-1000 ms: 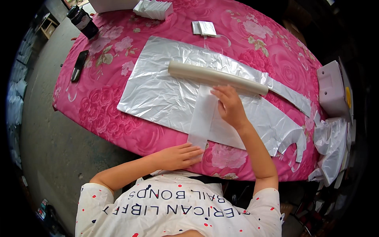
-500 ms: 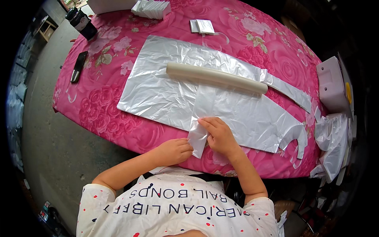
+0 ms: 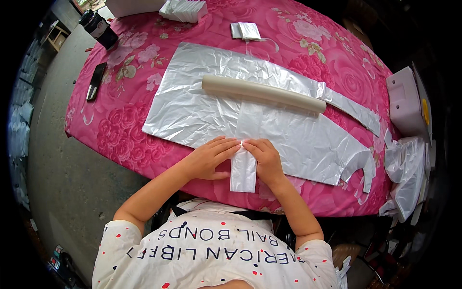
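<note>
A thin whitish plastic apron (image 3: 192, 106) lies spread on the table, its curved neck strap at the right end. A narrow folded strip of the plastic (image 3: 243, 171) hangs over its near edge toward me. My left hand (image 3: 209, 156) lies flat at the strip's left side, fingers stretched with tips at its upper crease, thumb apart. From the other side, my right hand (image 3: 266, 161) pinches the strip at that crease, its fingers bent; its thumb is mostly hidden. Across the apron, beyond both hands, rests a beige tube (image 3: 262, 94).
Pink flowered cloth (image 3: 130, 130) covers the table. Small folded plastic packets (image 3: 246, 31) lie at the back, near a white stack (image 3: 183, 10). A dark bottle (image 3: 98, 29) and a phone (image 3: 96, 81) are at the left. A white box (image 3: 406, 103) and loose plastic bags (image 3: 406, 173) stand right.
My left hand has moved up and right from the strip's lower end to its crease, its fingers straightening. The strip now lies straighter and flatter; my right hand has barely shifted.
</note>
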Demonstrator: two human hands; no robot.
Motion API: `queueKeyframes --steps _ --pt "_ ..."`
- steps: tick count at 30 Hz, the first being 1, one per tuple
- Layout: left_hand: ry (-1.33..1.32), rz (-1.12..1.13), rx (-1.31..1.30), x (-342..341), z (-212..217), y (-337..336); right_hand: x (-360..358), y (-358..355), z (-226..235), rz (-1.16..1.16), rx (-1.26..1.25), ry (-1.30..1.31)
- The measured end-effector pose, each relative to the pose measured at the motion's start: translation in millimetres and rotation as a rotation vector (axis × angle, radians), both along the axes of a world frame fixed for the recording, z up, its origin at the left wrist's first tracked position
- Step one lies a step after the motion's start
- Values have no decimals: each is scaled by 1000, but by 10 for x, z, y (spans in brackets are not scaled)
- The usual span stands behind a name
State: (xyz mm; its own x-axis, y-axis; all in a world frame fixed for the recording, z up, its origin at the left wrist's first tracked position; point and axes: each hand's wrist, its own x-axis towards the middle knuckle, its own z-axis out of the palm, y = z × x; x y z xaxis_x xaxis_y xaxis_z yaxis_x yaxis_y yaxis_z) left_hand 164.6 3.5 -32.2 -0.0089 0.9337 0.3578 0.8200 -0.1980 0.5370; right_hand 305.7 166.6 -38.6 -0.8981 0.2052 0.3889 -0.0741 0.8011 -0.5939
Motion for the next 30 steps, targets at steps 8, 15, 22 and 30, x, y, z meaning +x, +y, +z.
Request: queueKeyframes --steps 8,15,22,30 --pt "-64 141 29 116 -116 164 92 67 13 -86 32 -35" --pt "-777 462 -189 124 -27 358 -88 185 86 -286 -421 -291" --pt "66 299 -153 213 -84 299 -297 252 186 -458 -640 -489" --pt "169 315 -303 399 -198 312 -257 116 178 -521 -260 -511"
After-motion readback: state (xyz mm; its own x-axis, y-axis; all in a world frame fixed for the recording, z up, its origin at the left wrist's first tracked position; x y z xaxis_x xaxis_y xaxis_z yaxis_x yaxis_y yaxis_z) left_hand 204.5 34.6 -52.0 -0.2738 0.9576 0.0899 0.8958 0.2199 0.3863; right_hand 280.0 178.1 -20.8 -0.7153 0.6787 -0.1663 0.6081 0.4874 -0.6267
